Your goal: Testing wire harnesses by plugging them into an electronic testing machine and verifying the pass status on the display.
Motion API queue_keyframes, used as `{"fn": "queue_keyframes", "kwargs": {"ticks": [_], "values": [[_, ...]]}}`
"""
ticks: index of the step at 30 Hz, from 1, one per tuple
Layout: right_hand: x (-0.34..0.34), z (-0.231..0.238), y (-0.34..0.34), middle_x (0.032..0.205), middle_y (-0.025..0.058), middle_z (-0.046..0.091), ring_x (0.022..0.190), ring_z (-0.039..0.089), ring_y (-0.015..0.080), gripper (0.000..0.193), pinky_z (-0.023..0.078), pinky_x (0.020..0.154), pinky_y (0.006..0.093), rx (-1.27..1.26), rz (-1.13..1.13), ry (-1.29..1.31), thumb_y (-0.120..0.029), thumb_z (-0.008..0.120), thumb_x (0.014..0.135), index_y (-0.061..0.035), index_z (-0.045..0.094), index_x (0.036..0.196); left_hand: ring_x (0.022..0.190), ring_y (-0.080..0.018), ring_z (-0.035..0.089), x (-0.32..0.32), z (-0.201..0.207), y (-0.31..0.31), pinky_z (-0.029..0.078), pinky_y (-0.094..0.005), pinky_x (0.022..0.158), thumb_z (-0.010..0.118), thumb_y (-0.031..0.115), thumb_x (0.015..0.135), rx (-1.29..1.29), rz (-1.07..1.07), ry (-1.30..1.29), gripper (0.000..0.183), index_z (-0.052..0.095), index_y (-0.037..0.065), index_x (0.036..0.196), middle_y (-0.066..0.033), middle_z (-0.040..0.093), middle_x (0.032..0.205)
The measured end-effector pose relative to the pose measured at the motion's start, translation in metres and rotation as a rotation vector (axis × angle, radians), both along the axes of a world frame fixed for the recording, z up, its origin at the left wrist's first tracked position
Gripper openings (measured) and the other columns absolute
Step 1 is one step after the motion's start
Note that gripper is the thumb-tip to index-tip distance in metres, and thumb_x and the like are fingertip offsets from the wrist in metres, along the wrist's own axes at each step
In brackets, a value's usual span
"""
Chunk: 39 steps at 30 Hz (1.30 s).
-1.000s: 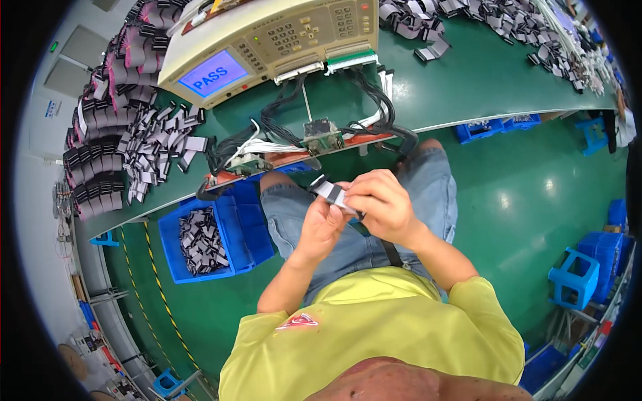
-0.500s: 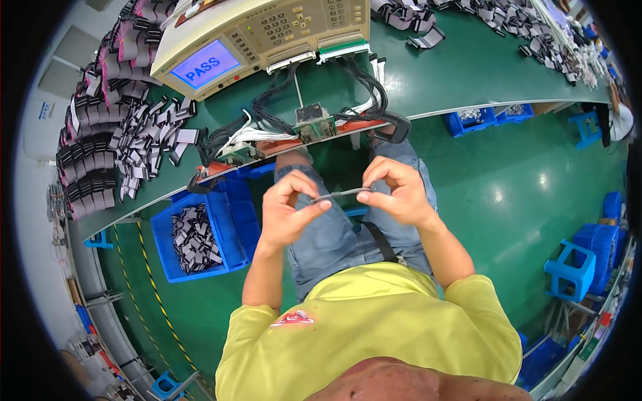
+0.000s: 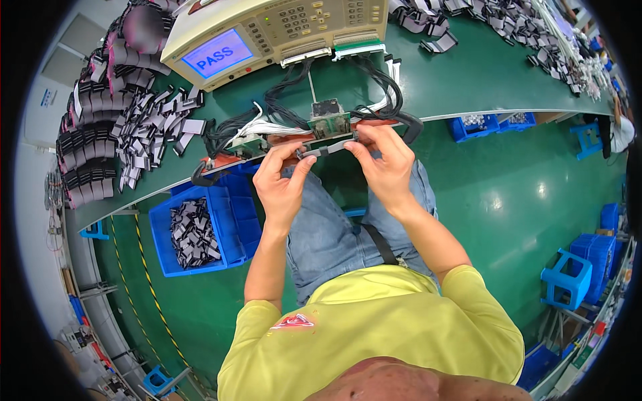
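Note:
A short grey ribbon cable (image 3: 328,150) with dark ends is stretched level between my two hands, just before the bench edge. My left hand (image 3: 281,180) pinches its left end between thumb and fingers. At the other end, my right hand (image 3: 384,160) grips it the same way. Right behind the cable stands a green circuit board fixture (image 3: 329,124) with a dark socket on top, wired by black and white leads. A beige cable tester (image 3: 274,33) with a lit blue-white screen sits farther back on the green bench (image 3: 468,83).
Ribbon cables (image 3: 150,130) lie heaped on the bench at left, and more cables (image 3: 521,40) at back right. A blue bin (image 3: 224,227) of cables stands below at left. Black clamps (image 3: 412,128) grip the bench edge. A blue stool (image 3: 567,277) is at right.
Both hands have moved forward with the ribbon cable, from above my lap to the bench edge close to the fixture. The view has shifted slightly.

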State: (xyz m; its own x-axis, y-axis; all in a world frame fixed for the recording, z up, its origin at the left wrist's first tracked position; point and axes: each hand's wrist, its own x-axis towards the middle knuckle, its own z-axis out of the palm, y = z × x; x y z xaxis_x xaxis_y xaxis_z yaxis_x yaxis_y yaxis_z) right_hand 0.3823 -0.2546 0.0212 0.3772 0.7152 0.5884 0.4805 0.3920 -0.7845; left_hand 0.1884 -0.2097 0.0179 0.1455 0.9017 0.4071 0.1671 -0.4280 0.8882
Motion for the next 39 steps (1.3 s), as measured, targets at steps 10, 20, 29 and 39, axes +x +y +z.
{"fn": "queue_keyframes", "kwargs": {"ticks": [10, 20, 29, 39], "values": [[-0.002, -0.004, 0.016, 0.089, 0.0119, 0.072, 0.071, 0.069, 0.0202, 0.023, 0.057, 0.062, 0.0298, 0.087, -0.098, -0.165, 0.0, 0.088, 0.08, 0.0027, 0.073, 0.097, 0.086, -0.0177, 0.073, 0.003, 0.007, 0.004, 0.061, -0.0289, 0.075, 0.085, 0.0, 0.084, 0.124, 0.09, 0.077, 0.03, 0.075, -0.002, 0.112, -0.0114, 0.075, 0.101], [-0.006, -0.001, 0.023, 0.084, 0.0101, 0.068, 0.07, 0.07, 0.0263, 0.023, 0.055, 0.06, 0.0345, 0.01, -0.119, -0.084, -0.003, 0.088, 0.077, -0.0001, 0.071, 0.092, 0.087, -0.0186, 0.073, 0.003, 0.008, 0.005, 0.061, -0.0295, 0.076, 0.085, 0.0, 0.084, 0.139, 0.084, 0.098, 0.029, 0.074, -0.002, 0.111, -0.0117, 0.075, 0.101], [0.0, 0.003, 0.021, 0.095, 0.0077, 0.068, 0.075, 0.07, 0.0259, 0.029, 0.057, 0.063, 0.0366, 0.107, -0.156, -0.256, -0.014, 0.09, 0.075, -0.0043, 0.072, 0.095, 0.094, -0.0199, 0.072, 0.0, 0.003, -0.007, 0.061, -0.0304, 0.081, 0.078, -0.006, 0.087, 0.078, -0.006, 0.041, 0.031, 0.071, -0.002, 0.117, -0.0122, 0.072, 0.108], [-0.006, 0.02, 0.008, 0.09, 0.0042, 0.06, 0.066, 0.064, 0.0252, 0.029, 0.05, 0.055, 0.0377, 0.002, 0.226, -0.567, -0.028, 0.085, 0.083, -0.0093, 0.073, 0.1, 0.085, -0.0187, 0.073, 0.001, 0.007, -0.014, 0.059, -0.0291, 0.077, 0.076, -0.008, 0.086, 0.087, -0.058, 0.082, 0.031, 0.071, -0.001, 0.116, -0.011, 0.073, 0.098]]}}
